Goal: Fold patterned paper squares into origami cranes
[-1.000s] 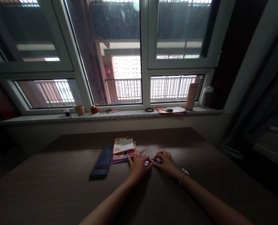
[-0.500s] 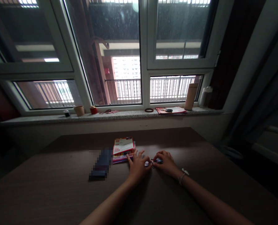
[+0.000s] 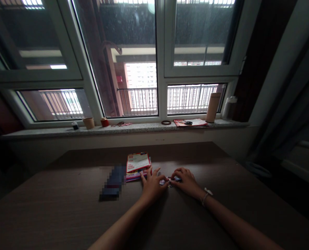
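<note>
Over the middle of the table, my left hand [image 3: 153, 184] and my right hand [image 3: 186, 181] meet at a small, flat, paper-like piece [image 3: 162, 182] with light and dark patches. The thumb and forefinger of my left hand pinch its left part, while the other fingers spread out. Curled fingers of my right hand close on the right side and cover much of it. Its exact kind is too small to make out. The outer fingers of my left hand lie by a stack of printed cards or booklets [image 3: 138, 162], their tips near its lower right corner.
Left of the stack lies a dark, blurred-out object [image 3: 112, 184] on the brown table [image 3: 52, 201]. Along the windowsill stand a paper cup [image 3: 88, 123], a red container [image 3: 104, 122], a beaded ring [image 3: 166, 122], scissors [image 3: 188, 123] on papers and a tan flask [image 3: 213, 107].
Both hands keep their places and their pinch, with only slight finger shifts at the small piece. The whole view has moved by a few pixels.
</note>
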Motion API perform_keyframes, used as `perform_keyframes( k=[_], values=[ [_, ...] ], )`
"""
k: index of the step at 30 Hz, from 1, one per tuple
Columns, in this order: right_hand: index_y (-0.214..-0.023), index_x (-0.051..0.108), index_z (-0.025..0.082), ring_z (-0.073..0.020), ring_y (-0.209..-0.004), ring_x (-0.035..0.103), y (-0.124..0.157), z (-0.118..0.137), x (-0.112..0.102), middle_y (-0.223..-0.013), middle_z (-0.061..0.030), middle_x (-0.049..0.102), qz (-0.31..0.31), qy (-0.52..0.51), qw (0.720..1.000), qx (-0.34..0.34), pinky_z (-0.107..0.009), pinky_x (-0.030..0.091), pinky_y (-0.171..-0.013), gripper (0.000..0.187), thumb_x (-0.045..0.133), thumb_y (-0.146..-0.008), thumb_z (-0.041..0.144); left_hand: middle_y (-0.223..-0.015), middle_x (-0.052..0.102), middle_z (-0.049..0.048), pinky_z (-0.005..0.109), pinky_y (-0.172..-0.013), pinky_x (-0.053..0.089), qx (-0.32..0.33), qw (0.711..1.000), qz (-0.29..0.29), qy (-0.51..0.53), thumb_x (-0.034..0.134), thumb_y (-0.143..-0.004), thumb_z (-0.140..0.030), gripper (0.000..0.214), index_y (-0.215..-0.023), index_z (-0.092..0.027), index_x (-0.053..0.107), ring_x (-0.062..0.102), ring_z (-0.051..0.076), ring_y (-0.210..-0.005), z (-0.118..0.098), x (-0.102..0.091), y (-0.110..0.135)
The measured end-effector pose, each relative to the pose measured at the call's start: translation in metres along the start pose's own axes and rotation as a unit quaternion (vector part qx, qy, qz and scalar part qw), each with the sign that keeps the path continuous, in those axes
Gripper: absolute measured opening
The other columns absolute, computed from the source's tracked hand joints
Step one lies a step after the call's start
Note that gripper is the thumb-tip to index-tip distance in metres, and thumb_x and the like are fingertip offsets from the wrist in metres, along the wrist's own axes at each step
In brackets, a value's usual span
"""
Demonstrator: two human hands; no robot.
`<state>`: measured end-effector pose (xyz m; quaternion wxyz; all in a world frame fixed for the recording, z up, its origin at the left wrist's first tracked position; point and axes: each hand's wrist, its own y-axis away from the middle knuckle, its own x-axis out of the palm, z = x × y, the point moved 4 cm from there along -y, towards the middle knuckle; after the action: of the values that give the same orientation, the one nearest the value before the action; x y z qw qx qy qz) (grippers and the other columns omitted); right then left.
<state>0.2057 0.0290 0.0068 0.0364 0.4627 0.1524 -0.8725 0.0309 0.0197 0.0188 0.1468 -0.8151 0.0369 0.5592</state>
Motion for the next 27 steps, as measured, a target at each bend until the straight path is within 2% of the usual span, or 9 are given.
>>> perform_keyframes(
  k=[6, 13, 18, 27],
  values=[
    [-0.098, 0.065, 0.034, -0.0233, -0.115, 0.044, 0.0013, 0.0011, 0.0002, -0.116, -0.0003, 0.055, 0.006, -0.001, 1.000, -0.015, -0.038, 0.031, -0.099, 0.024, 0.060, -0.081, 0.051, -0.142, 0.046, -0.0039, 0.073, -0.102, -0.006, 0.001, 1.000, -0.009, 0.007, 0.060, -0.081, -0.048, 0.018, -0.092, -0.039, 0.070, 0.021, 0.036, -0.138, 0.0014, 0.0031, -0.0009],
    [-0.096, 0.065, 0.034, -0.0224, -0.112, 0.045, -0.0030, -0.0024, 0.0052, -0.114, 0.0000, 0.055, 0.002, 0.011, 1.000, 0.008, -0.036, 0.033, -0.098, 0.023, 0.063, -0.078, 0.049, -0.141, 0.046, -0.0028, 0.074, -0.102, -0.005, 0.013, 1.000, -0.017, -0.006, 0.059, -0.083, -0.045, 0.017, -0.093, -0.036, 0.069, 0.022, 0.036, -0.137, -0.0037, 0.0014, 0.0002],
    [-0.096, 0.065, 0.033, -0.0225, -0.113, 0.045, -0.0042, -0.0038, 0.0062, -0.115, -0.0003, 0.055, 0.011, 0.016, 1.000, 0.010, -0.035, 0.033, -0.098, 0.024, 0.064, -0.078, 0.048, -0.142, 0.045, -0.0027, 0.072, -0.103, -0.005, -0.002, 1.000, 0.004, -0.004, 0.058, -0.083, -0.047, 0.020, -0.095, -0.036, 0.069, 0.021, 0.035, -0.137, -0.0039, 0.0006, -0.0003],
    [-0.097, 0.065, 0.034, -0.0233, -0.115, 0.043, -0.0024, -0.0012, 0.0023, -0.117, 0.0003, 0.054, 0.029, -0.004, 1.000, 0.008, -0.036, 0.032, -0.099, 0.024, 0.063, -0.079, 0.048, -0.146, 0.041, -0.0075, 0.077, -0.099, -0.003, -0.003, 0.999, 0.044, 0.007, 0.059, -0.081, -0.049, 0.019, -0.096, -0.039, 0.068, 0.016, 0.039, -0.139, 0.0010, -0.0015, -0.0057]
  ],
)
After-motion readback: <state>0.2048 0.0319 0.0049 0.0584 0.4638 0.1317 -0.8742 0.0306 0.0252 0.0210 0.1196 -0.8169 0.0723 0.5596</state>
